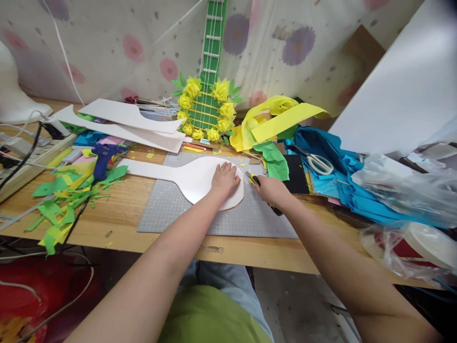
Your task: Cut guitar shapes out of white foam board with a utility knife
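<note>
A white board cutout (194, 181), with a long narrow neck and a rounded body, is laid flat on a grey cutting mat (157, 209), its neck extended past the mat's left edge. The body is covered near its right end by the left hand (225, 180), whose fingers are spread loosely over the surface, nothing being gripped. A black-and-yellow utility knife (254, 179) is grasped in the curled fingers of the right hand (273, 191), and its tip is pointed toward the cutout's right edge (whether the two are touching cannot be told). Behind the mat, a green guitar-shaped piece (204, 115) is propped upright, ringed with yellow paper flowers (227, 109). To the left, a blue glue gun (104, 160) is set among green and yellow scraps (50, 210); to the right, white-handled scissors (320, 164) are rested on blue paper (317, 138).
</note>
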Demonstrator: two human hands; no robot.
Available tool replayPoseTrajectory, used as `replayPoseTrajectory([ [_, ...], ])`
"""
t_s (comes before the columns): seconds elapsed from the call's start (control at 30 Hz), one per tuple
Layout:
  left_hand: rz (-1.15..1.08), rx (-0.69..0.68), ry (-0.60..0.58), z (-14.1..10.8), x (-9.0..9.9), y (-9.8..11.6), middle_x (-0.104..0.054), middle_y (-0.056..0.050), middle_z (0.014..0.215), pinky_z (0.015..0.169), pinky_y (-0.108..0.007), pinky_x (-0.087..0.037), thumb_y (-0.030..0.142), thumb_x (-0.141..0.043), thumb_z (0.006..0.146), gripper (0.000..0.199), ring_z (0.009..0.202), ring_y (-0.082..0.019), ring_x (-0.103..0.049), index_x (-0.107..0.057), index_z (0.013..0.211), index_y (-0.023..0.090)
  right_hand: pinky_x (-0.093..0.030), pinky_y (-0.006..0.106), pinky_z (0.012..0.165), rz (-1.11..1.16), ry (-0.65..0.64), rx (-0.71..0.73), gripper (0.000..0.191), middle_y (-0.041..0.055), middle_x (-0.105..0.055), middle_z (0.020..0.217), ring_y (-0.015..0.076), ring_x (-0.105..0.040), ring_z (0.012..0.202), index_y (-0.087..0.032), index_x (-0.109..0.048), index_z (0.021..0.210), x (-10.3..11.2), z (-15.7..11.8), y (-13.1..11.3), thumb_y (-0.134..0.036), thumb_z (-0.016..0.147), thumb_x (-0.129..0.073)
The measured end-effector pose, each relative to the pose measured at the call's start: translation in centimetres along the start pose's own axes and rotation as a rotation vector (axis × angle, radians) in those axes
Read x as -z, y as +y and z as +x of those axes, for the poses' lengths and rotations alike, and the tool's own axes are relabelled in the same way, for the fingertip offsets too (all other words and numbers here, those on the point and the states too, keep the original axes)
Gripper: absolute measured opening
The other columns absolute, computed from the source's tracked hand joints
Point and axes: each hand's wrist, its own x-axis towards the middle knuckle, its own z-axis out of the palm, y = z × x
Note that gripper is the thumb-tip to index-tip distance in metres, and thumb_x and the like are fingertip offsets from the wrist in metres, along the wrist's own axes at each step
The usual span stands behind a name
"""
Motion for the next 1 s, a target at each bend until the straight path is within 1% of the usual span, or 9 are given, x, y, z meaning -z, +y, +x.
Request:
replayPoseTrajectory([
  [0.17,0.005,0.0,0.037,-0.1,-0.1,0.0,-0.045,-0.011,0.136,0.109,-0.042,-0.022,0.029,-0.038,0.087,0.039,0.129,-0.024,-0.034,-0.051,0.12,0.014,-0.042,0.032,0.072,0.032,0.053,-0.015,0.037,0.0173,-0.066,0.099,0.0257,-0.061,0.091,-0.012,-0.055,0.112,0.3,1.5,-0.2,-0.034,0.089,-0.036],
  [0.37,0.018,-0.01,0.049,-0.2,-0.1,0.0,-0.045,-0.011,0.135,0.108,-0.042,-0.023,0.029,-0.037,0.087,0.04,0.129,-0.023,-0.034,-0.05,0.121,0.013,-0.043,0.034,0.074,0.061,0.106,0.034,0.038,0.0103,-0.063,0.111,0.0261,-0.059,0.098,-0.025,-0.052,0.121,0.6,4.4,-0.4,-0.036,0.087,-0.039],
  [0.5,0.009,0.006,0.023,-0.1,0.0,0.1,-0.045,-0.011,0.136,0.109,-0.042,-0.021,0.029,-0.038,0.087,0.04,0.129,-0.023,-0.034,-0.05,0.122,0.013,-0.043,0.034,0.076,0.053,0.12,0.039,0.038,0.0082,-0.061,0.117,0.0249,-0.057,0.102,-0.027,-0.052,0.121,1.1,6.2,-0.4,-0.037,0.087,-0.039],
  [0.67,-0.012,0.017,-0.021,0.0,0.3,0.1,-0.043,-0.011,0.137,0.11,-0.042,-0.02,0.03,-0.036,0.088,0.041,0.13,-0.022,-0.032,-0.048,0.124,0.014,-0.042,0.033,0.075,-0.01,0.084,0.12,0.037,0.0065,-0.062,0.115,0.0249,-0.057,0.103,-0.027,-0.055,0.118,1.8,7.7,-0.5,-0.039,0.086,-0.041],
  [0.8,-0.011,0.01,-0.047,0.1,0.4,0.1,-0.042,-0.011,0.139,0.11,-0.042,-0.02,0.03,-0.035,0.088,0.043,0.131,-0.023,-0.031,-0.046,0.126,0.013,-0.042,0.031,0.072,-0.054,0.036,0.174,0.04,0.0072,-0.062,0.114,0.0247,-0.057,0.102,-0.025,-0.055,0.119,2.4,8.1,-0.2,-0.042,0.086,-0.04],
  [0.87,-0.01,0.011,-0.057,0.1,0.4,0.0,-0.041,-0.011,0.139,0.11,-0.042,-0.019,0.03,-0.034,0.087,0.045,0.131,-0.023,-0.03,-0.045,0.127,0.013,-0.041,0.028,0.07,-0.059,0.001,0.174,0.041,0.0074,-0.064,0.112,0.0227,-0.058,0.098,-0.025,-0.054,0.122,2.7,8.0,-0.1,-0.042,0.087,-0.04],
  [1.0,-0.011,0.017,-0.066,0.2,0.3,0.0,-0.04,-0.011,0.14,0.11,-0.041,-0.018,0.03,-0.034,0.087,0.045,0.132,-0.023,-0.029,-0.045,0.127,0.013,-0.039,0.026,0.066,-0.065,-0.041,0.175,0.042,0.0071,-0.068,0.1,0.019,-0.061,0.084,-0.024,-0.054,0.123,3.2,7.5,0.0,-0.042,0.087,-0.04],
])
